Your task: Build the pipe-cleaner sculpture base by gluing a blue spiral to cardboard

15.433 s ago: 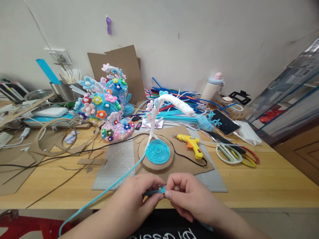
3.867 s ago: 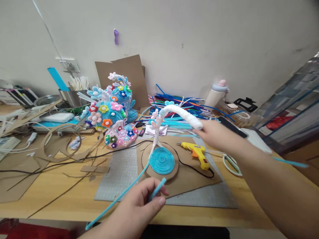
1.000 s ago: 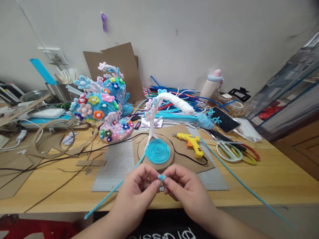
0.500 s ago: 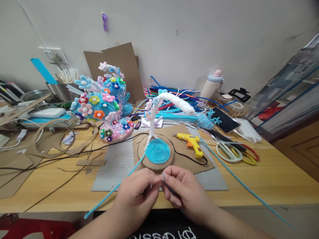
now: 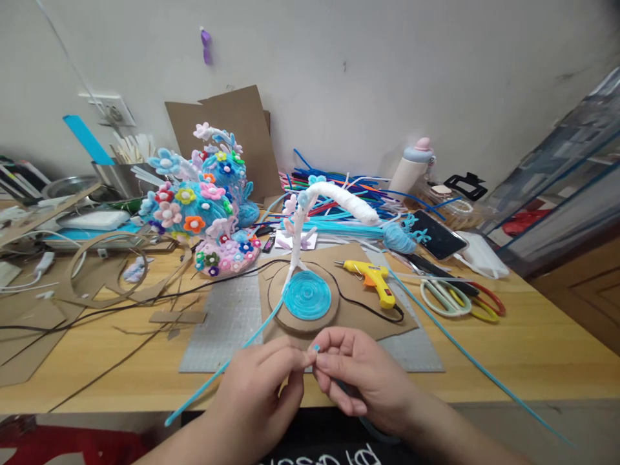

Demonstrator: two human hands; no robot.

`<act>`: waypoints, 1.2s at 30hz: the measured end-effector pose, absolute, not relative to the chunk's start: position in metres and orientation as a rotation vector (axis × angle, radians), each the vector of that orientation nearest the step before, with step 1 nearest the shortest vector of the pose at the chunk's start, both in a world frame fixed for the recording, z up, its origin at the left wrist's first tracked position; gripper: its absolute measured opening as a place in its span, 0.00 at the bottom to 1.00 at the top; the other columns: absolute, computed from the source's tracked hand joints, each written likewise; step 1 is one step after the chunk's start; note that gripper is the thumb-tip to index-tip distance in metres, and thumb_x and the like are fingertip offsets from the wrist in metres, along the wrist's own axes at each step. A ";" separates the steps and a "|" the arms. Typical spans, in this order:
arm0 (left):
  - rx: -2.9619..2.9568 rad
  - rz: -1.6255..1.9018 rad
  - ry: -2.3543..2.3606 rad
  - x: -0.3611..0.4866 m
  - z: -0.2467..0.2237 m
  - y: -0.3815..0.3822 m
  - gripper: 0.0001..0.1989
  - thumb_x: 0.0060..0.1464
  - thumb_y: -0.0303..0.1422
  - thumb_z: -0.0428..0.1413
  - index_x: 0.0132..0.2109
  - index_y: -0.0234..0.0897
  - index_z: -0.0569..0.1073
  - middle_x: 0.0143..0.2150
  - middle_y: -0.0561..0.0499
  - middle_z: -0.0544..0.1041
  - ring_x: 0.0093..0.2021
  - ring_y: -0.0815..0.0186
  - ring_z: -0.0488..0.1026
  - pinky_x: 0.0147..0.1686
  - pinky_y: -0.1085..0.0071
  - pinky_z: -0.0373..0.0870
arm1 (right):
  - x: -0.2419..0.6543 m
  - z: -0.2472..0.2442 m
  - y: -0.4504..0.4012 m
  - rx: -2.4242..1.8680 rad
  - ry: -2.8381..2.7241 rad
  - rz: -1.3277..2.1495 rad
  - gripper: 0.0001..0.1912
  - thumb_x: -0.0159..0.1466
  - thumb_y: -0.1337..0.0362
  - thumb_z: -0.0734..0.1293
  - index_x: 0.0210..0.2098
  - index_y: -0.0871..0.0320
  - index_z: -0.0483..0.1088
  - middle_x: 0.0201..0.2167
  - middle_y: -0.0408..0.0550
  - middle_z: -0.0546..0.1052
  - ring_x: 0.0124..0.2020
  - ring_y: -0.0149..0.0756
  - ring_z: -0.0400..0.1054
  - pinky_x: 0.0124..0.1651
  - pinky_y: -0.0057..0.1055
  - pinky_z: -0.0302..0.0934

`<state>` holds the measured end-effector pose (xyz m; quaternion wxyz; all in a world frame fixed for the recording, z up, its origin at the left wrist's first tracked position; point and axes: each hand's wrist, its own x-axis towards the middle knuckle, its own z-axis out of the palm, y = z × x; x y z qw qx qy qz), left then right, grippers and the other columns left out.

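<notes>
My left hand (image 5: 268,384) and my right hand (image 5: 361,374) meet at the front edge of the table, thumbs and fingertips pinched together. Between the fingertips shows a small end of a light-blue pipe cleaner (image 5: 316,348); a length of it seems to trail beneath my right hand. Just beyond stands a round cardboard base (image 5: 276,303) with a coiled blue disc (image 5: 307,295) on it. A white wrapped stem (image 5: 296,239) rises from the base, bends right and carries small flowers. Another blue pipe cleaner (image 5: 232,359) runs from the stem's foot towards my left forearm.
A yellow glue gun (image 5: 371,278) lies on cardboard over a grey cutting mat (image 5: 213,336). Scissors (image 5: 445,297), a phone (image 5: 438,234) and a blue pipe cleaner (image 5: 465,349) lie to the right. A flower-covered blue craft piece (image 5: 198,206) stands at the back left.
My fingertips have shifted slightly down and left, and the blue end shows more clearly between them. My right hand's lower fingers have opened a little. The things on the table stay put.
</notes>
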<state>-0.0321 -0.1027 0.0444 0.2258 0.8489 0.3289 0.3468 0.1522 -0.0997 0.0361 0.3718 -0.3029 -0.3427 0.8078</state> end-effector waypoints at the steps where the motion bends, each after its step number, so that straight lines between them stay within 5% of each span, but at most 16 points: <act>1: 2.283 0.940 0.923 -0.032 0.045 -0.103 0.10 0.58 0.21 0.48 0.40 0.39 0.69 0.29 0.54 0.70 0.27 0.70 0.67 0.26 0.74 0.61 | 0.152 0.036 -0.099 -0.814 -0.905 2.067 0.13 0.57 0.59 0.71 0.33 0.63 0.67 0.19 0.40 0.73 0.11 0.19 0.58 0.10 0.15 0.42; 7: 2.234 0.554 0.844 -0.033 0.061 -0.099 0.24 0.52 0.17 0.48 0.52 0.46 0.67 0.41 0.54 0.76 0.39 0.67 0.72 0.38 0.71 0.67 | 0.154 0.042 -0.096 -1.089 -1.101 2.157 0.08 0.54 0.63 0.66 0.25 0.59 0.62 0.15 0.38 0.71 0.09 0.21 0.60 0.09 0.15 0.48; 28: 2.282 0.753 0.967 -0.032 0.057 -0.098 0.04 0.57 0.27 0.56 0.39 0.40 0.75 0.26 0.56 0.76 0.25 0.70 0.70 0.24 0.75 0.62 | 0.161 0.044 -0.098 -1.122 -1.040 2.196 0.10 0.53 0.60 0.67 0.27 0.58 0.62 0.13 0.35 0.68 0.08 0.19 0.53 0.08 0.15 0.40; 36: 2.605 0.718 0.920 -0.038 0.042 -0.102 0.11 0.64 0.27 0.47 0.32 0.37 0.68 0.23 0.54 0.71 0.22 0.67 0.67 0.21 0.70 0.57 | 0.159 0.041 -0.101 -1.144 -1.221 2.184 0.07 0.56 0.62 0.64 0.30 0.57 0.62 0.16 0.35 0.70 0.09 0.19 0.54 0.09 0.15 0.44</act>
